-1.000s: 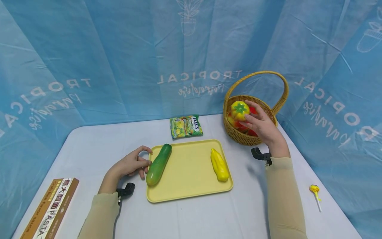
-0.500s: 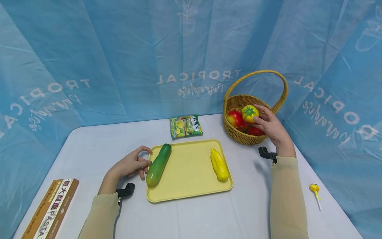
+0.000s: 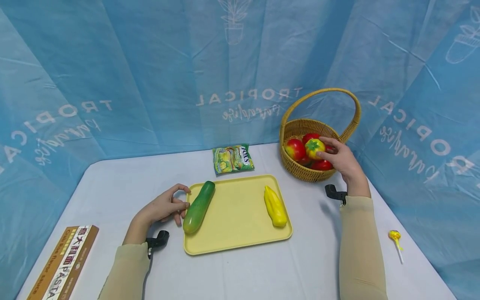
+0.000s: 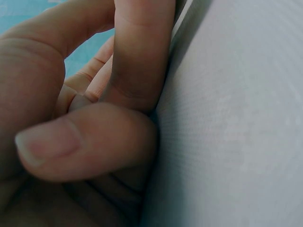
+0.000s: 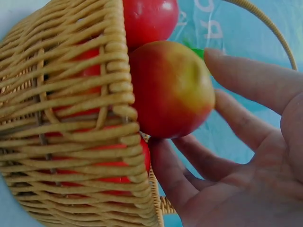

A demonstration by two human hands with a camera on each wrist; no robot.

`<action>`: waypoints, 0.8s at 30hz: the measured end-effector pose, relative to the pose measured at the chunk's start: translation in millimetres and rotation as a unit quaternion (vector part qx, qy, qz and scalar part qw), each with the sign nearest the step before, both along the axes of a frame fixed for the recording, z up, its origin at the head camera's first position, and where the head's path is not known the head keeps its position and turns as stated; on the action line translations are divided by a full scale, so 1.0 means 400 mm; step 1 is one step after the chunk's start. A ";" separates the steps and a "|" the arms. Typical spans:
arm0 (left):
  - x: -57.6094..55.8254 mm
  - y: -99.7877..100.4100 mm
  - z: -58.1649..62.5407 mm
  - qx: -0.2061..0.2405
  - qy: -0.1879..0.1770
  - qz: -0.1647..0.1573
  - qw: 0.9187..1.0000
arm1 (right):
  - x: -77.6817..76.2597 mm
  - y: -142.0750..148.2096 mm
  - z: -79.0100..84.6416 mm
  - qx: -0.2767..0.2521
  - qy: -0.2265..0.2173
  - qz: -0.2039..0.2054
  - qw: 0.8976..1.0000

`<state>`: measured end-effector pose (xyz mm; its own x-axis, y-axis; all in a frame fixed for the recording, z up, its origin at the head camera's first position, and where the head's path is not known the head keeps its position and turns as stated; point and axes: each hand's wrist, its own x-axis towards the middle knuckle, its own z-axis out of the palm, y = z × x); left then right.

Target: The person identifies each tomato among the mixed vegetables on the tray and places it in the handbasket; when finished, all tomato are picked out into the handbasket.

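In the head view my right hand (image 3: 343, 160) pinches a round yellow tomato-like fruit (image 3: 314, 147) with a green star-shaped leaf, inside the wicker basket (image 3: 300, 171). Red-and-yellow apples (image 3: 295, 149) and other red fruit lie around it. From the right wrist, an apple (image 5: 173, 90) covers most of the held fruit; only a green leaf tip shows by the thumb. My left hand (image 3: 161, 206) lies on the table at the left edge of the yellow tray (image 3: 236, 216), its fingers loosely bent. Beside its fingertips, a green cucumber-shaped vegetable (image 3: 200, 207) lies on the tray.
A yellow banana-like piece (image 3: 275, 207) lies on the tray's right side. Behind the tray is a green candy bag (image 3: 233, 159). A pasta box (image 3: 61, 262) sits at front left, a lollipop (image 3: 395, 239) at right. The basket's tall handle (image 3: 339, 90) arches over it.
My right hand has carried the yellow tomato-like fruit to the right and lowered it among the red fruit in the basket. My left hand has stayed in place.
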<state>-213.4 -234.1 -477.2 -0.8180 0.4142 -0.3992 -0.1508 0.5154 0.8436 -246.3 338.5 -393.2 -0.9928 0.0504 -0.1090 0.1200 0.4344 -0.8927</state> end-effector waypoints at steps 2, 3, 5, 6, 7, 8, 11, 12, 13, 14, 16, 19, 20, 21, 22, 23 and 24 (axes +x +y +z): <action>0.002 0.000 -0.001 0.000 -0.001 -0.001 1.000 | 0.002 -0.001 -0.001 0.003 0.001 -0.007 1.000; 0.004 0.000 -0.002 0.000 -0.001 -0.002 1.000 | 0.002 -0.001 -0.002 0.002 0.003 -0.012 1.000; 0.006 0.000 -0.002 0.002 -0.003 -0.002 1.000 | 0.004 0.000 -0.005 0.001 0.010 -0.022 1.000; 0.008 0.000 -0.002 0.001 -0.005 -0.002 1.000 | 0.004 0.000 -0.006 0.000 0.014 -0.025 1.000; 0.008 -0.001 -0.002 0.001 -0.005 -0.003 1.000 | 0.003 0.002 -0.008 -0.001 0.019 -0.028 0.999; 0.008 -0.001 -0.003 0.002 -0.005 -0.002 1.000 | 0.002 0.002 -0.009 0.000 0.024 -0.032 0.999; 0.006 -0.002 -0.003 0.003 -0.003 0.000 1.000 | -0.001 0.002 -0.008 0.003 0.039 -0.037 0.999; 0.005 -0.002 -0.004 0.003 -0.003 0.000 1.000 | -0.003 0.002 -0.007 0.003 0.041 -0.038 0.998; 0.004 -0.003 -0.004 0.002 -0.003 0.001 1.000 | -0.004 0.002 -0.005 0.003 0.044 -0.038 0.998; 0.004 -0.003 -0.005 0.002 -0.003 0.002 1.000 | -0.004 0.002 -0.003 0.003 0.044 -0.039 0.998; 0.002 -0.005 -0.006 0.001 -0.001 0.001 1.000 | -0.004 0.002 0.002 0.001 0.044 -0.038 0.998; 0.003 -0.011 -0.003 0.000 0.002 0.007 1.000 | -0.003 -0.004 0.014 0.001 0.046 -0.035 0.998; 0.003 -0.013 0.000 0.002 0.004 0.009 1.000 | -0.002 -0.008 0.019 0.002 0.049 -0.033 0.998; 0.003 -0.016 0.004 0.004 0.009 0.010 1.000 | -0.001 -0.010 0.025 0.003 0.053 -0.029 0.998; 0.004 -0.019 0.012 0.002 0.016 0.012 1.000 | 0.001 -0.014 0.031 0.003 0.057 -0.026 0.998; 0.005 -0.022 0.023 -0.004 0.026 0.018 0.999 | 0.002 -0.018 0.038 0.005 0.062 -0.023 0.998; 0.006 -0.025 0.036 -0.011 0.038 0.025 0.999 | 0.005 -0.023 0.045 0.004 0.067 -0.018 0.998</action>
